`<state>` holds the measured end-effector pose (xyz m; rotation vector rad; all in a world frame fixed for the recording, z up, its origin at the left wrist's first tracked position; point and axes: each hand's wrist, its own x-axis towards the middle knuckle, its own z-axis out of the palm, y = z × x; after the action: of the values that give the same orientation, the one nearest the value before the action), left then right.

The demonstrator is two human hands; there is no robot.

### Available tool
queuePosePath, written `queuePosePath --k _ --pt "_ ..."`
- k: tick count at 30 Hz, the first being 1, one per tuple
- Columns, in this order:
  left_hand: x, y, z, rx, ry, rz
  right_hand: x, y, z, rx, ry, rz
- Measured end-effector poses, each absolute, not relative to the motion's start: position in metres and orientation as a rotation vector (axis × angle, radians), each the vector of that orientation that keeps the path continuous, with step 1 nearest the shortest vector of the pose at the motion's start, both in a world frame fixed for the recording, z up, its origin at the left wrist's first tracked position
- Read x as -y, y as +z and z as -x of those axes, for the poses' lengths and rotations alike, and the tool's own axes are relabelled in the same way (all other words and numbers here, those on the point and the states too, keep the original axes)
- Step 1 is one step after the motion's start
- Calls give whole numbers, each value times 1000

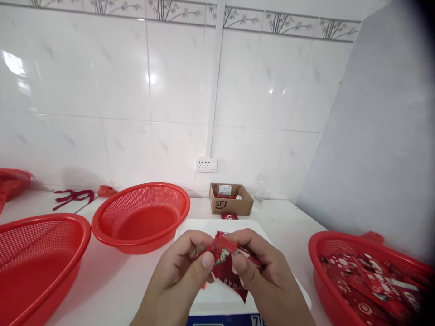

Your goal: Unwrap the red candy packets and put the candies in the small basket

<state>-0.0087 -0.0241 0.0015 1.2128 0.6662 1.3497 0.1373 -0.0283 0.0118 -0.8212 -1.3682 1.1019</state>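
Both my hands meet at the middle of the head view, over a white tray-like scale top. My left hand pinches one side of a red printed packet between thumb and fingers. From the other side, my right hand grips the same packet. Part of the word "SUGAR" shows on its lower half, which hangs in a point. Small crinkled red and pale wrapping shows between the two thumbs; whether it is a separate piece I cannot tell. My fingers hide the packet's edges.
At the right, a red basket holds many red packets. Two red baskets, a nearer one and a farther one, stand left. By the wall are a cardboard box, a clear plastic item and dark red ribbon.
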Motion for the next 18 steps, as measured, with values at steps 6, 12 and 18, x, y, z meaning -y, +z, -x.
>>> queuePosePath --k 6,12,18 --pt "27 2 0 -672 1310 -1248 30 13 -142 1399 1063 820" --pt "26 -1 -1 -632 1267 -1423 31 13 -139 1492 1044 757" --pt "25 -1 7 -639 1242 -1611 29 11 -140 1574 1038 690"
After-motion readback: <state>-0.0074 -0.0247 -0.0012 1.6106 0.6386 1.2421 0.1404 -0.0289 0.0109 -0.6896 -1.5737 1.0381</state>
